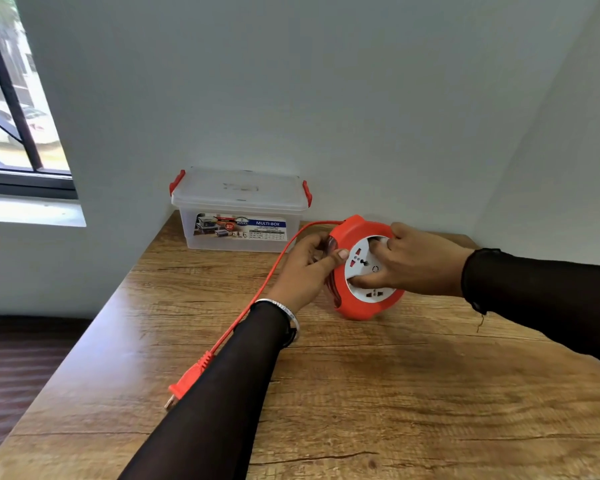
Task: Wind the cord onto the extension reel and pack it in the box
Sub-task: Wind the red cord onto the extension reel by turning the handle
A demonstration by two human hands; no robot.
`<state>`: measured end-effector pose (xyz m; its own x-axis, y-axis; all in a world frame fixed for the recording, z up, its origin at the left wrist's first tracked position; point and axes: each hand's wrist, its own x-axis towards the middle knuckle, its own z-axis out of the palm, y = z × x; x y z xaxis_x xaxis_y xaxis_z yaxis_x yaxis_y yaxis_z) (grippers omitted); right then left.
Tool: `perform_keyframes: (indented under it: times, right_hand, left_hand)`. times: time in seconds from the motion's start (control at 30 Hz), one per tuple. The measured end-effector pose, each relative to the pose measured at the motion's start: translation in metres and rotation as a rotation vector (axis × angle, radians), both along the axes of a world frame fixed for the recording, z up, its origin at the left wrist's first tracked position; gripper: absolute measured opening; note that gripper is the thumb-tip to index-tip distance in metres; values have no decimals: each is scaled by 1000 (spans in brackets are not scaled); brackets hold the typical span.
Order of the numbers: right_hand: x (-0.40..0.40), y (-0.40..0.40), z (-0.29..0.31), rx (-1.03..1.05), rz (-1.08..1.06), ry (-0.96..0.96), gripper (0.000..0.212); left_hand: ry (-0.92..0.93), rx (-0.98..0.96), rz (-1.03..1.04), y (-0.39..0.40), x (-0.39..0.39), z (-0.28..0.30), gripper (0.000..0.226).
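Note:
A round red extension reel (357,308) with a white socket face stands on edge on the wooden table (395,393). My left hand (305,268) grips its left rim, thumb on the front. My right hand (406,261) grips the white socket disc, fingers hooked into its recess. A red cord (267,278) leaves the reel's top, loops left and runs down along my left forearm to a red plug (184,384) lying near the table's left edge. The clear plastic box (239,216) with red latches stands shut against the wall, left of and behind the reel.
White walls meet in a corner behind the table. A window (11,98) is at the far left. The table's left edge drops to a dark floor (11,368).

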<state>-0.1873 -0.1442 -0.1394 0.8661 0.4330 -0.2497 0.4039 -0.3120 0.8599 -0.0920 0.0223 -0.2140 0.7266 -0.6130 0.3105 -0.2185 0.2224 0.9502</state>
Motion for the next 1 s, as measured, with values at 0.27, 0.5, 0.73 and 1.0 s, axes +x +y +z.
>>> perform_keyframes:
  times: [0.27,0.5,0.73,1.0]
  right_hand:
    - [-8,5,-22,417,-176,-176,57]
    - [-16,25,-55,1070,-415,-513,66]
    - [-1,45,-77,2005,-587,-670,68]
    - [10,68,-61,2891,-768,-635,78]
  left_hand:
    - [-27,20,13,-3,2,-2,27]
    - [-32,24,23,-5,-1,-6,27]
    - [-122,11,184,-8,-8,-5,29]
    - [-215,40,214,-5,-12,-3,39]
